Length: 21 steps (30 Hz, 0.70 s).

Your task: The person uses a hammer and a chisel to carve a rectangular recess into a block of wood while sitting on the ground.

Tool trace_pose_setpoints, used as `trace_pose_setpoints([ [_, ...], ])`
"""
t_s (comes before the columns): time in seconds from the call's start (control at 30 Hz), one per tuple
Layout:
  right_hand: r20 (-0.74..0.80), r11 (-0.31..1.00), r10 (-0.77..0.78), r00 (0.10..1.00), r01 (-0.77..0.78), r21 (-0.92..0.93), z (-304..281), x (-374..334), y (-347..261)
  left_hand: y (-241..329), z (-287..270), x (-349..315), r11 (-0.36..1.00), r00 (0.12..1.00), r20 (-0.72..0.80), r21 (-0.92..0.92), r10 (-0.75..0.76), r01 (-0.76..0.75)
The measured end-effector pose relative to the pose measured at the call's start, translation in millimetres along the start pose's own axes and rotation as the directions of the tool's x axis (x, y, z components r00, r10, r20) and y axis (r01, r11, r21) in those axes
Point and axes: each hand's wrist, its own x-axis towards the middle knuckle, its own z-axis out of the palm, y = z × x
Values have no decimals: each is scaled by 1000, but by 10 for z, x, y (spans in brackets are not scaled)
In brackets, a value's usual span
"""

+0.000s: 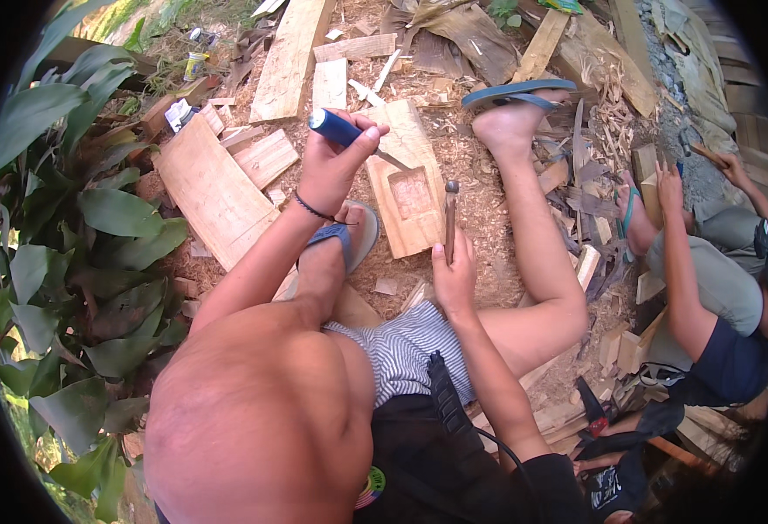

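My left hand [335,166] is closed round a chisel [335,128] with a blue handle and a pale butt end. Its thin blade slants down to the right toward the upper edge of a rectangular recess [412,194], cut into a pale wooden block [388,148]. Whether the tip touches the wood I cannot tell. The block lies on the ground between my feet. In my right hand [454,278], beside the block's lower right corner, a hammer [451,210] is gripped with its head pointing up and away from me.
Shavings [497,227] cover the ground. A wide board [213,188] and several offcuts lie left; a long plank [292,61] lies beyond. Leafy plants [122,218] border the left. At right another person's hand [733,170] holds a hammer [707,155]; their other hand [668,188] is near wood.
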Motion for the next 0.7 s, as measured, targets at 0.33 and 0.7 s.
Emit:
trace_pose_setpoints([
  [0.33,-80,824,-312,947,228,-518,-298,-356,-379,640,-701,-165,985,964,-214,97,160,-142],
  [0.7,598,720,-620,508,66,691,426,-681,-1019,688,-1088,-210,982,958,-219,37,186,-183],
])
